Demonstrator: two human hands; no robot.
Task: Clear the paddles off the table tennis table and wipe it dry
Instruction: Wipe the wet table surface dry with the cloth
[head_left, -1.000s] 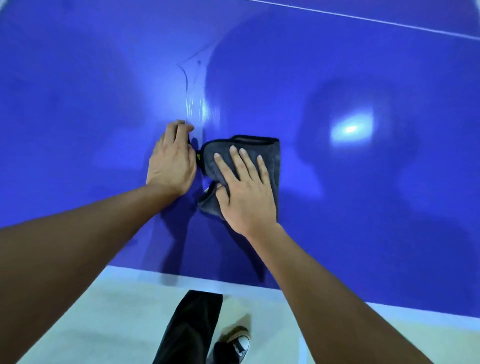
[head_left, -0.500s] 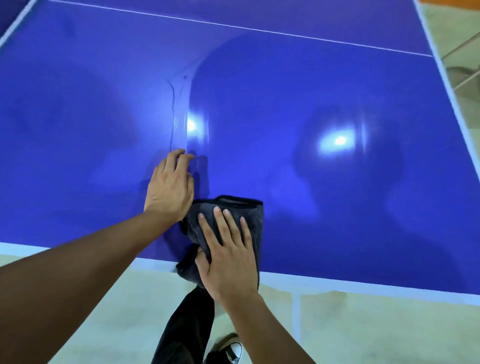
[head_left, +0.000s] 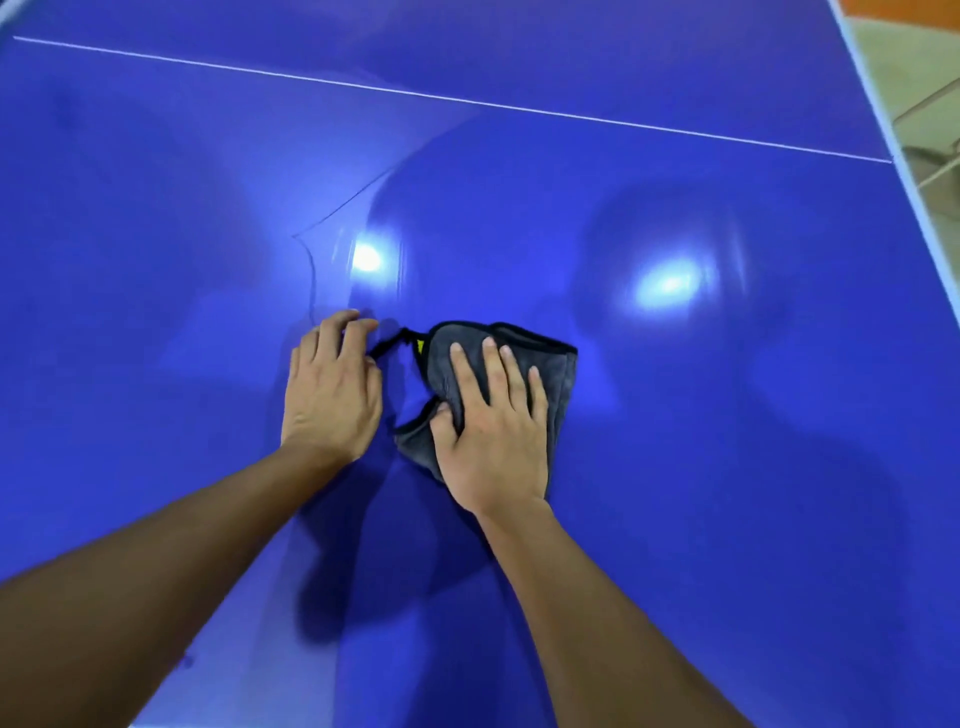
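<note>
Right hand (head_left: 493, 431) is down flat on the grey cloth (head_left: 558, 364), fingers straight and spread, palm pressing it onto the blue counter (head_left: 727, 467). The thumb sits against the cloth's bunched near-left edge. Nothing pinched there: it's an open-palmed press. Left hand (head_left: 330, 395) rests just beside it on the bare counter, fingers loosely bent with the tips touching the surface, grasping nothing that I can make out. A thin black loop (head_left: 387, 343) runs out from the cloth toward those left fingers; whether it touches them, I can't tell. There's a small yellow tag (head_left: 420, 345) at the cloth's left corner, and dark piping along its far edge.

The cloth lies crumpled in the middle of the counter, well back from the white line (head_left: 467, 101) crossing the far side. Just past the left hand, a thin curved edge of wet film (head_left: 311, 270) shows on the surface. Two bright light reflections (head_left: 366, 257) (head_left: 670, 283) shine beyond the hands. Pale floor (head_left: 914, 57) shows past the counter's right edge.
</note>
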